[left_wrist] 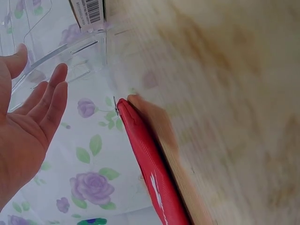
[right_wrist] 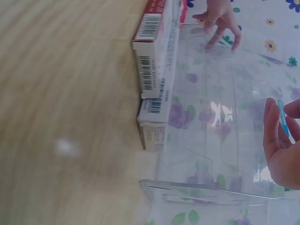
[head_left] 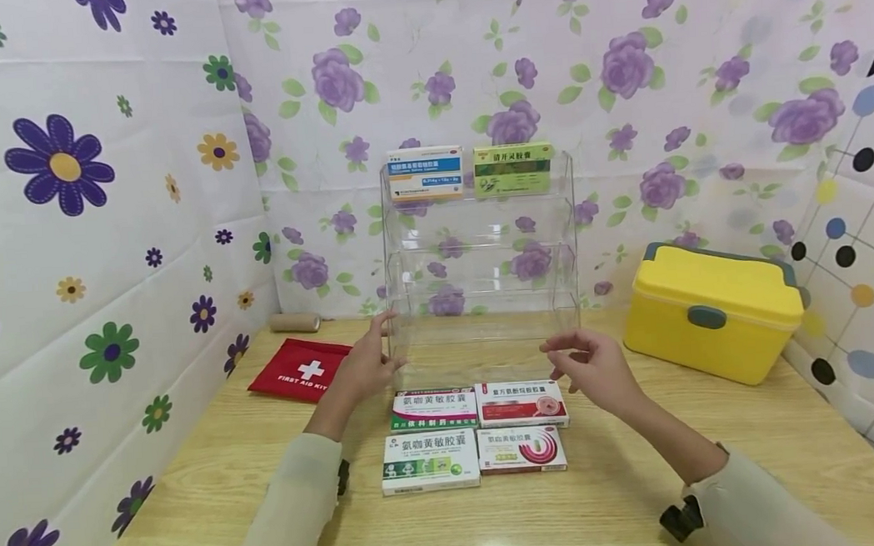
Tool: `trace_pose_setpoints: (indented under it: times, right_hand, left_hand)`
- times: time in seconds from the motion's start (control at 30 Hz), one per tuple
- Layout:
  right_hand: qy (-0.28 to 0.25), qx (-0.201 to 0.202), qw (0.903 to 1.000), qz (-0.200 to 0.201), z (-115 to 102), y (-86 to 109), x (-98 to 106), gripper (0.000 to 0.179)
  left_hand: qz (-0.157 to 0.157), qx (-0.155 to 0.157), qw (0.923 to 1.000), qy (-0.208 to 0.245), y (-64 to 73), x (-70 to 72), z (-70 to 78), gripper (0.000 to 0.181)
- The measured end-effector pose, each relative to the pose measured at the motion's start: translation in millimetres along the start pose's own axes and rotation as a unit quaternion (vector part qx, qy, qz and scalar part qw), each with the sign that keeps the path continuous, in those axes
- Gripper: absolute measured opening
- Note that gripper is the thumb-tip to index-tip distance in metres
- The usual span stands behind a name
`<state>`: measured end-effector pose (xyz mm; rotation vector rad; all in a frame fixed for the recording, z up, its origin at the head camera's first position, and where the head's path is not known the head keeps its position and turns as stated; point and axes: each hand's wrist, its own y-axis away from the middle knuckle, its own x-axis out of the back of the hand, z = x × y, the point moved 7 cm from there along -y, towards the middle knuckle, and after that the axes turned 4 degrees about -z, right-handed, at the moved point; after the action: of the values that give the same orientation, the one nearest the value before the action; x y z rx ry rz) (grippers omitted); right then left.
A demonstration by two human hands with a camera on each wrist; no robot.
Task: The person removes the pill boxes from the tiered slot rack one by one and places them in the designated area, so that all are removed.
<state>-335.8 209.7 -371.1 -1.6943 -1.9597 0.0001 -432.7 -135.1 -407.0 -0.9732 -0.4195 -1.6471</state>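
A clear tiered display rack stands upright on the table. My left hand is at its left side, fingertips right at the edge; in the left wrist view that hand has its fingers extended. Near the rack's lower right front is my right hand, fingers loosely bent. Medicine boxes lie in two rows before the rack: a pink-and-green box and a red-and-white box behind, a green-and-white box and a white box with a pink ring in front.
On the rack's top tier stand a blue-and-orange box and a green box. Left of the rack lie a red first aid pouch and a brown roll. A yellow lidded case sits at the right.
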Motion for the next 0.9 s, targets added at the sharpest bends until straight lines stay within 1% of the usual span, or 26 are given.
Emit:
trace_pose_setpoints:
  times: [0.1,0.17,0.27,0.33,0.4,0.57,0.77,0.9]
  right_hand:
    - [-0.006,0.001,0.9999,0.01,-4.7,-6.3,2.1,0.022]
    - [-0.007,0.007,0.9998,0.014,-16.8,-9.1,3.1,0.022]
    - [-0.008,0.017,0.9996,0.022,-21.4,-19.6,6.5,0.023]
    - [-0.006,0.021,0.9993,0.029,-24.2,-28.2,9.7,0.023]
    - [-0.005,0.026,0.9988,0.042,-19.4,-39.4,14.4,0.025]
    - [0.005,0.043,0.9963,0.074,-30.6,-59.9,26.5,0.025]
    - [0.008,0.033,0.9949,0.095,-38.5,-81.1,36.8,0.027]
    - [-0.003,0.021,0.9929,0.117,-40.2,-91.7,43.0,0.027]
  left_hand:
    - [-0.001,-0.002,0.9999,-0.013,0.7,0.5,-0.2,0.081]
    - [-0.001,-0.004,0.9996,-0.027,1.5,0.7,0.5,0.079]
    - [0.002,-0.005,0.9991,-0.043,2.4,1.0,1.3,0.078]
    - [0.003,-0.005,0.999,-0.044,2.4,0.9,1.1,0.079]
    - [0.004,-0.005,0.9991,-0.043,2.0,0.5,0.0,0.079]
    - [0.003,-0.002,0.9992,-0.041,1.3,-1.1,-2.4,0.082]
    - [0.005,-0.004,0.9994,-0.033,1.6,-0.1,-2.3,0.084]
    - [0.001,-0.002,0.9991,-0.043,-0.1,-0.4,-1.0,0.083]
